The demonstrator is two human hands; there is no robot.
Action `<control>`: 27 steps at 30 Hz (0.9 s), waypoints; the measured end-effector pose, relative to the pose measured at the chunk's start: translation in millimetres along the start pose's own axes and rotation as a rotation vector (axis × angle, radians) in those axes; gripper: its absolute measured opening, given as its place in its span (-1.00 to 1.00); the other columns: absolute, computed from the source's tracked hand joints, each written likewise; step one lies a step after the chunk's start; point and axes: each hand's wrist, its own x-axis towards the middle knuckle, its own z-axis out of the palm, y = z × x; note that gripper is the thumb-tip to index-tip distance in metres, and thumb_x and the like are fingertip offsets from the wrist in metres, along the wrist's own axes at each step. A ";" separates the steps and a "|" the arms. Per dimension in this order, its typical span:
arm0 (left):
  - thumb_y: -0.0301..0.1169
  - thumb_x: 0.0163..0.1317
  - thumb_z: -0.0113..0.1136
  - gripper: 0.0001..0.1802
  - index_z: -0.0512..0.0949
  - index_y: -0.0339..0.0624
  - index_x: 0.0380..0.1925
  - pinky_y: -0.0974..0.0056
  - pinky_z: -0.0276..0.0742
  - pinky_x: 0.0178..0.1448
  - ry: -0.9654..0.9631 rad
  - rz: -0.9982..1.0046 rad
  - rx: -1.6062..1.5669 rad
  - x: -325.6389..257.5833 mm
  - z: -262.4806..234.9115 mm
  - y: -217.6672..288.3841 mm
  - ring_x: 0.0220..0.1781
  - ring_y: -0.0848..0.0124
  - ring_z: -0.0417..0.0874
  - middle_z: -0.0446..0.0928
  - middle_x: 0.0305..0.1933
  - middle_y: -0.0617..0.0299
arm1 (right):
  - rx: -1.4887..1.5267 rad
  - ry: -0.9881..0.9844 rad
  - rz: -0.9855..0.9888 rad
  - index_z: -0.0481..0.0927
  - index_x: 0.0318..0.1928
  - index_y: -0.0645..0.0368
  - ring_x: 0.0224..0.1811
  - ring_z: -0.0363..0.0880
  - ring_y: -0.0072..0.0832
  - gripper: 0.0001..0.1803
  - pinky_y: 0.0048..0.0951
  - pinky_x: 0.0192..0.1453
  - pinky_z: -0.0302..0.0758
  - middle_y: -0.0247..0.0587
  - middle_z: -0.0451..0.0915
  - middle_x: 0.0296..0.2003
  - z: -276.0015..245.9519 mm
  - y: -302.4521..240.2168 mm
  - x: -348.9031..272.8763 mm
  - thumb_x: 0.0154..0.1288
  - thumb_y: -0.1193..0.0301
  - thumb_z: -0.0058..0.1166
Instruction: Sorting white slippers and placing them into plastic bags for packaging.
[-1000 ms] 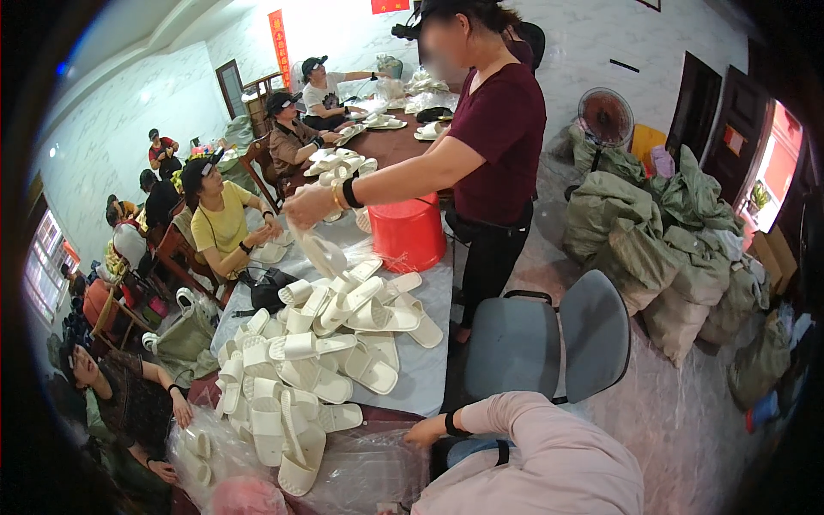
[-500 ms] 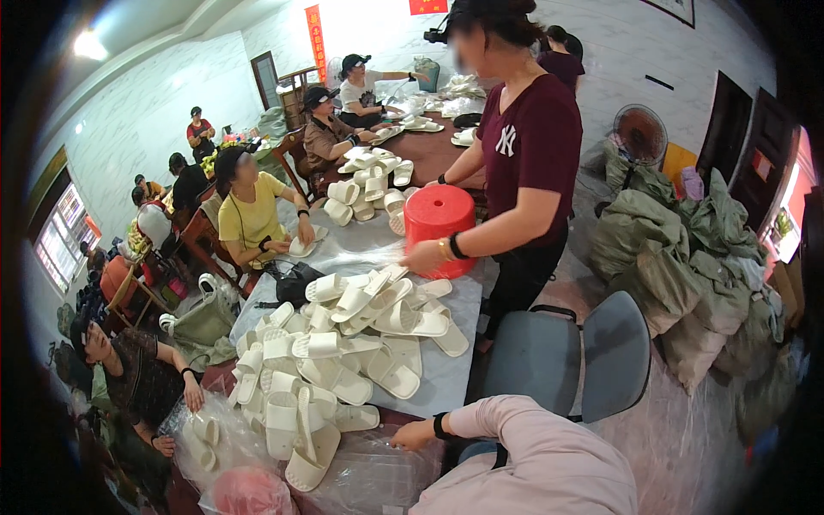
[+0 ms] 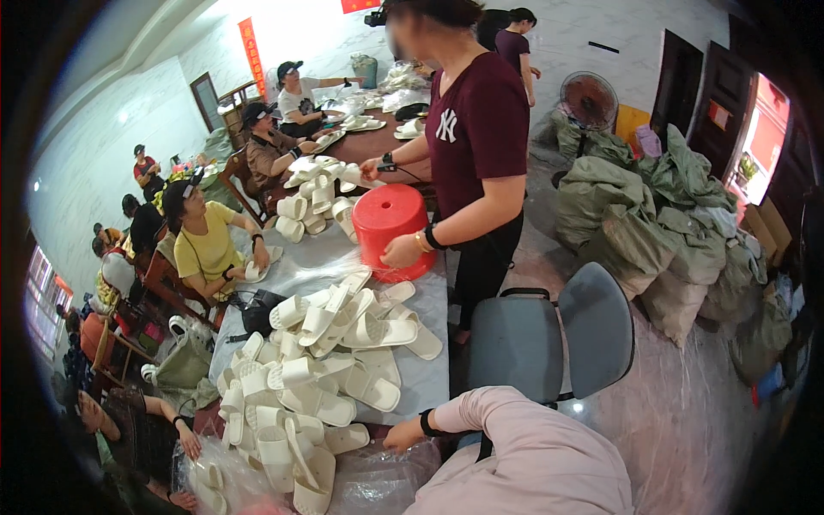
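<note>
My right hand (image 3: 403,436), in a pink sleeve with a dark wristband, is at the near table edge. Its fingers look bent and closed at the clear plastic bags (image 3: 382,481); whatever they hold is too small to make out. My left hand is out of view. Just left of my right hand lies a big heap of cream slippers (image 3: 322,378). Across the table, a person in a maroon shirt rests one hand by an upturned red plastic stool (image 3: 390,225). At the left, a person in dark clothing has hands near a clear bag with slippers (image 3: 209,481).
A grey chair (image 3: 515,348) stands to the right of the table (image 3: 421,382). Behind it, stuffed green-grey sacks (image 3: 635,240) pile up beside a fan (image 3: 589,100). More slippers (image 3: 318,193) lie farther along the table, where several people sit.
The view has swung right, so the scene sits farther left. The maroon-shirted person's far hand has come forward beyond the stool. My right hand stays by the plastic bags.
</note>
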 end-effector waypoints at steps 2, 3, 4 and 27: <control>-0.37 0.18 -0.05 -0.54 0.25 -0.25 0.09 0.18 0.19 0.20 -0.007 0.000 0.035 4.4 -3.3 3.6 0.17 0.13 0.28 0.30 0.12 -0.02 | 0.060 -0.009 0.075 0.47 -0.19 0.24 -0.24 0.49 -0.11 -0.67 -0.19 -0.17 0.38 0.01 0.53 -0.30 -2.1 5.5 -3.7 -0.04 0.40 -0.03; -0.37 0.18 -0.05 -0.54 0.25 -0.26 0.09 0.19 0.19 0.20 -0.018 0.001 0.052 8.6 -5.9 5.0 0.17 0.13 0.28 0.30 0.12 -0.02 | 0.033 0.082 0.009 0.47 -0.21 0.24 -0.23 0.48 -0.11 -0.68 -0.19 -0.17 0.38 0.02 0.53 -0.31 -0.9 13.6 -5.5 -0.04 0.40 -0.03; -0.37 0.18 -0.05 -0.54 0.25 -0.26 0.09 0.19 0.19 0.20 -0.028 0.002 0.068 12.7 -8.1 6.5 0.17 0.13 0.28 0.30 0.12 -0.02 | 0.003 0.173 -0.058 0.47 -0.22 0.24 -0.23 0.48 -0.11 -0.69 -0.20 -0.18 0.38 0.03 0.52 -0.31 0.8 20.9 -7.4 -0.04 0.40 -0.03; -0.34 0.19 -0.06 -0.52 0.22 -0.26 0.11 0.20 0.17 0.21 0.026 -0.096 0.278 14.3 -2.9 -4.0 0.18 0.14 0.28 0.30 0.12 -0.03 | -0.125 0.237 0.268 0.32 -0.01 0.17 -0.13 0.42 -0.11 -0.55 -0.15 -0.12 0.38 -0.01 0.42 -0.18 55.3 32.1 -17.7 0.02 0.39 -0.04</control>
